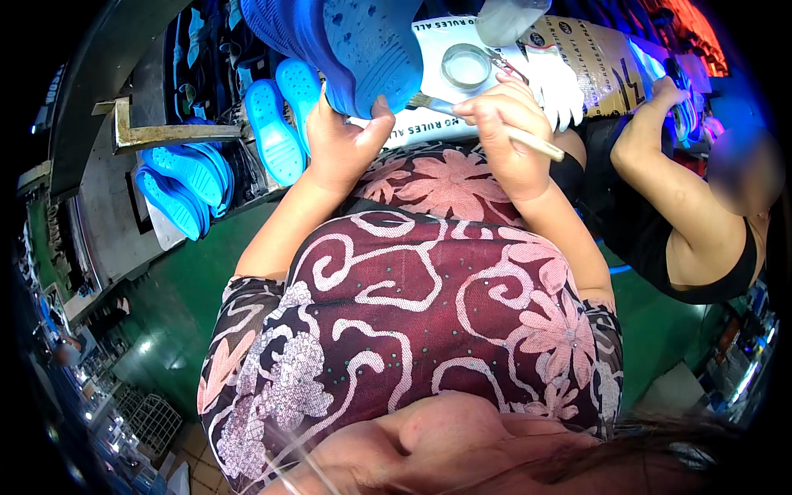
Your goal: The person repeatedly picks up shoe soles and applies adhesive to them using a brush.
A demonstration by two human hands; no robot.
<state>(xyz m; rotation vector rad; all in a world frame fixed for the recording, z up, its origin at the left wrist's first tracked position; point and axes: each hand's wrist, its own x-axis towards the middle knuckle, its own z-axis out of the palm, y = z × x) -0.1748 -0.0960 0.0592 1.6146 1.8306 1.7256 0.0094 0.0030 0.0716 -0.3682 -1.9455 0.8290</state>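
My left hand (345,142) is closed on the near end of a blue shoe sole (375,54), with the thumb against its edge. More blue layers show along its left side; whether they are separate soles I cannot tell. In my right hand (513,136) is a paintbrush (540,144) with a pale handle, held between thumb and fingers. Its bristle end points left and lies close to the sole's edge; whether they touch is unclear. Just beyond the brush, a round clear dish (465,66) of whitish contents stands on a white printed sheet (437,41).
Lighter blue soles (276,132) lie left of my left hand, and a stack of them (186,186) sits farther left. A metal bar (177,134) juts above that stack. White gloves (554,87) lie right of the dish. A co-worker's arm (668,177) is at the right.
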